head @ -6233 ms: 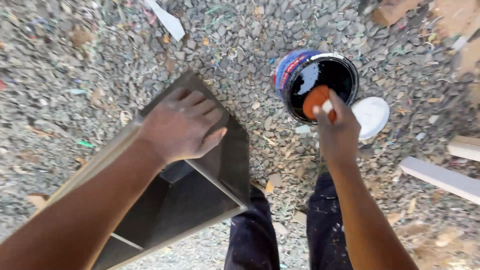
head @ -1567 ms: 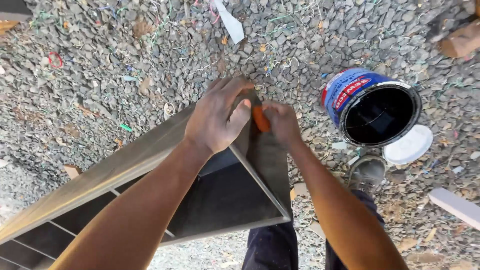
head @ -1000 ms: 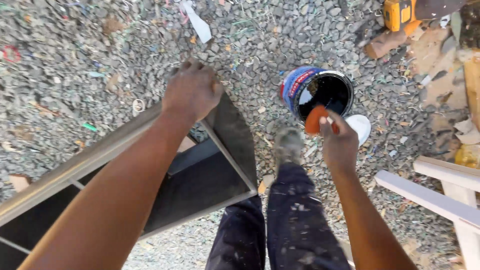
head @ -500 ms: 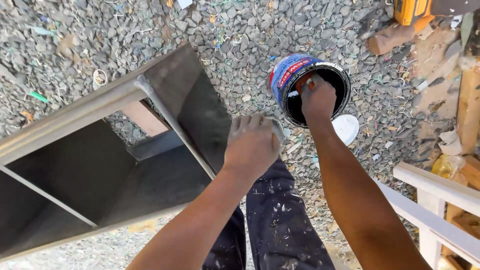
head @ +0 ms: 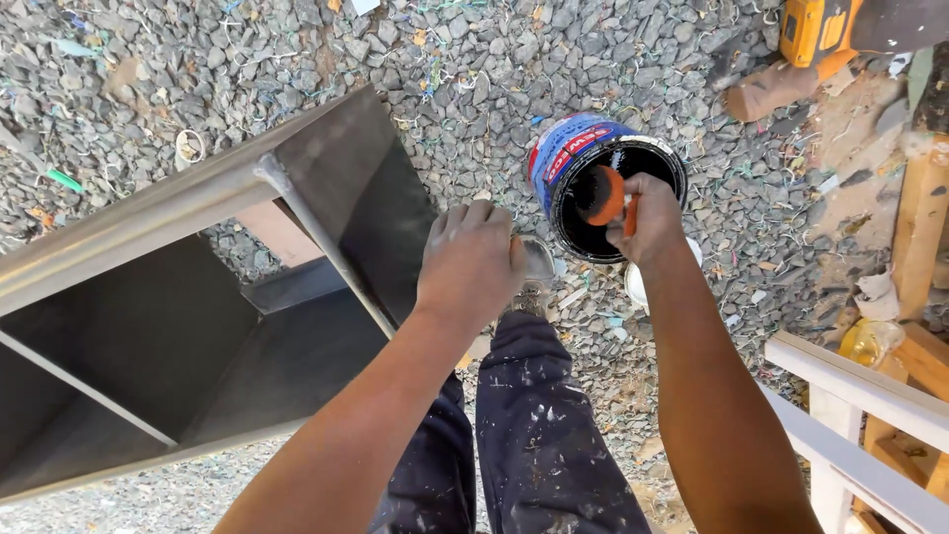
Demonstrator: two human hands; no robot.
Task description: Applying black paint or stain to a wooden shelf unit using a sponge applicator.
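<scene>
Right hand (head: 647,213) now higher over paint can (head: 593,178), brush (head: 605,196) in grip

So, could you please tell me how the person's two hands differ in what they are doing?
The left hand rests at the end edge of the dark shelf unit; the right hand grips an orange-handled brush over the open paint can. The left lies knuckles-up and toolless, the right is closed. Both are bare.

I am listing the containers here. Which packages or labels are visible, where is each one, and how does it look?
Paint can: on the gravel, under the right hand; round, open, black inside, with a blue label with red and white bands.
White lid: on the gravel beside the can, round, mostly hidden.
No signs or screens.
</scene>
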